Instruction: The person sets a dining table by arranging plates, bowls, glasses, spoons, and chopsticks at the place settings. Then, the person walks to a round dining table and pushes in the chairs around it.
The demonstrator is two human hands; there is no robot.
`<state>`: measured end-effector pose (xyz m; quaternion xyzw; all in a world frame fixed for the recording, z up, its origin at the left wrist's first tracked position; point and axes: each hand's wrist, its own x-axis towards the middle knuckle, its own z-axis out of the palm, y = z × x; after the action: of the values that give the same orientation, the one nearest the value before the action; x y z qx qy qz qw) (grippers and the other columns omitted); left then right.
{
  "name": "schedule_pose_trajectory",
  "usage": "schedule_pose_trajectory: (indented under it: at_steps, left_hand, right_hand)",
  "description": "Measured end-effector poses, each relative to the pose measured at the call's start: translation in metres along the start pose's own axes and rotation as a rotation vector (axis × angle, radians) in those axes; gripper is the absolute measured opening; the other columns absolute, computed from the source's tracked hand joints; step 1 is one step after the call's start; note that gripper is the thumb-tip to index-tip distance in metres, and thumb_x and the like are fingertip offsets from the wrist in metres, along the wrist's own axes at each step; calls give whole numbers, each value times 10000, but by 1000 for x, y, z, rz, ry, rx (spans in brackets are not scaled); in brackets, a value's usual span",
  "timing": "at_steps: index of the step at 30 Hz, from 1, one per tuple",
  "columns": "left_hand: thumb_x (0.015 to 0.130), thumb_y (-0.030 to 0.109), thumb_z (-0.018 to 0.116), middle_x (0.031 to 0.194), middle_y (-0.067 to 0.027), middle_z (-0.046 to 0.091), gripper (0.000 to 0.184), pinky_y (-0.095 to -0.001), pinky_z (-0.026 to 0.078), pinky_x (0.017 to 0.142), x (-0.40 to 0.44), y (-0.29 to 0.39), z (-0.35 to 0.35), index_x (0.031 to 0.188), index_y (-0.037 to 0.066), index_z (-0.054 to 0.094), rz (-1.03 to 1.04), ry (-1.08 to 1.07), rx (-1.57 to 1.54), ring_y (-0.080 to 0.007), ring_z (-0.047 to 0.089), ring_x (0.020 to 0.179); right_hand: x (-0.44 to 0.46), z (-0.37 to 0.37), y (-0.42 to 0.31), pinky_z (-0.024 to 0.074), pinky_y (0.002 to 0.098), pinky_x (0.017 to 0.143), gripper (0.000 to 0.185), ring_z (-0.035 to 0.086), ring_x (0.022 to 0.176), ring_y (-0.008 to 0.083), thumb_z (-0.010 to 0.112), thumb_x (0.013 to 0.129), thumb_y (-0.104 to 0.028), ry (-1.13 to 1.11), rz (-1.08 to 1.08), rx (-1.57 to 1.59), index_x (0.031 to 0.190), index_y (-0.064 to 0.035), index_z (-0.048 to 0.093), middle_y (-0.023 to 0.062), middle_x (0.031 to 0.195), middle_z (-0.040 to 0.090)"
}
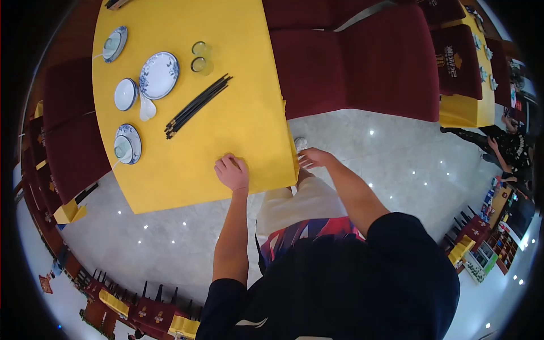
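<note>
My left hand (232,172) rests on the yellow tablecloth (198,175) near the table's front edge. Its fingers are curled down, and anything under them is hidden. Off the table's right side, my right hand (314,158) has its fingers stretched toward the hanging cloth edge; whether they touch it is hard to see. Beyond the left hand lies a bundle of black chopsticks (198,106). Further off are a blue-patterned plate (159,76), a small bowl (126,94), a white spoon (148,109) and two glasses (199,64).
Two place settings, a near plate (134,139) and a far plate (118,41), sit along the left side. Dark red chairs (391,62) stand close on the right, with more chairs (71,136) at left. A person (504,144) is at far right.
</note>
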<state>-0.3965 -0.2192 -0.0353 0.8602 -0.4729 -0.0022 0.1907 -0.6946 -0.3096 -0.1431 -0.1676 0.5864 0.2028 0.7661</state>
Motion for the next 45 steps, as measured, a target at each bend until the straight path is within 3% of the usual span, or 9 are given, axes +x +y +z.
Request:
schedule_pose_trajectory:
  at_steps: [4,11,18,23,27,30,33,40,45]
  left_hand:
    - [807,146,609,892,-128,511,124,-437,435,702,-1,-5,-1,905,83,568,-6,5,13,-335,513,818]
    - [782,121,631,884,-130,509,138,-442,432,716,2,-9,-10,897,77,569,-65,38,-113,-329,517,823]
    - [779,150,623,865,-111,509,133,-431,434,714,2,-6,-8,895,105,576,-131,25,-94,-314,521,816]
    - [754,161,617,866,-101,510,150,-427,432,713,1,-9,-2,892,120,576,-160,-40,-35,-311,523,810]
    - [747,174,613,863,-96,510,149,-421,434,713,4,-4,-1,883,126,573,-143,23,3,-314,523,798]
    - [755,178,606,869,-97,517,149,-416,434,722,0,-7,9,891,126,575,-175,-44,58,-309,528,802]
    - [763,181,603,882,-96,528,163,-412,435,733,-4,-11,6,914,126,577,-199,-103,80,-300,534,808]
    - [772,187,614,906,-88,537,184,-408,441,735,0,-10,1,941,124,579,-194,-68,45,-292,536,813]
    - [774,189,614,912,-84,533,184,-399,445,733,-1,-12,2,943,123,581,-191,-57,29,-285,531,814]
  right_hand:
    - [-10,-98,40,513,410,757,372,647,862,202,573,929,-387,480,-149,-50,1233,-173,594,75,984,679]
    - [-94,-86,-50,518,360,697,332,647,785,163,565,949,-375,632,-370,5,1155,-123,629,72,939,682]
    - [-134,129,-235,481,237,578,181,576,677,66,550,985,-169,353,-1055,-298,933,-15,631,15,790,627]
    - [-169,239,-414,526,409,708,262,669,830,296,621,907,-336,637,-1496,-1135,903,-77,661,85,889,698]
    - [-121,280,-538,526,429,763,373,667,971,287,600,914,-447,731,-1169,-1645,963,-88,693,73,1026,699]
    - [-89,291,-564,514,362,696,431,669,832,226,593,931,-470,571,-1037,-1991,919,-50,692,69,893,694]
    - [-49,294,-590,519,440,892,627,674,1010,362,516,885,-617,386,-1061,-2010,1074,-61,737,269,1053,691]
    - [-39,290,-615,542,429,769,637,692,801,354,524,891,-600,316,-1119,-2188,928,-3,744,195,858,725]
    - [-88,297,-614,498,286,576,433,649,590,164,609,924,-388,-92,-932,-1655,760,-2,716,103,656,684]
